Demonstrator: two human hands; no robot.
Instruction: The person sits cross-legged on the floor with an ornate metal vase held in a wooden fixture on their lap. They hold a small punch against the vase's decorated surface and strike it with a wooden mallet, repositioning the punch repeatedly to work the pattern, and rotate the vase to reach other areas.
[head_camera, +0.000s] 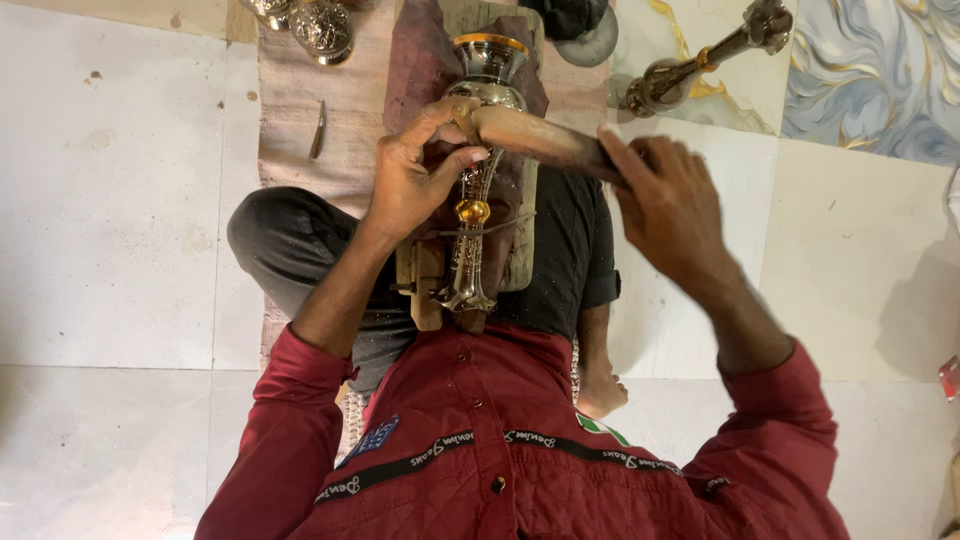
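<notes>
Seated worker on a floor of large white tiles (110, 220), viewed from above; all positions are given relative to the engraved metal vase (478, 150). The vase, silver with a gold rim and a gold band at its narrow stem, lies lengthwise on a wooden block (425, 275) resting over the worker's dark-trousered legs, with a reddish cloth (415, 60) beneath its upper part. The left hand (415, 170) lies just left of the vase body, its fingers curled and pinching a small tool against the metal. The right hand (665, 205), to the right, has its fingers wrapped together round a wooden mallet (535, 140) whose end reaches the vase shoulder. A pale woven mat (300, 100) lies under the vase and extends left. Beyond the rim stand other engraved metal pieces (320, 25); to the upper right lies a brass-coloured stand (690, 65) on marbled tiles (880, 70).
</notes>
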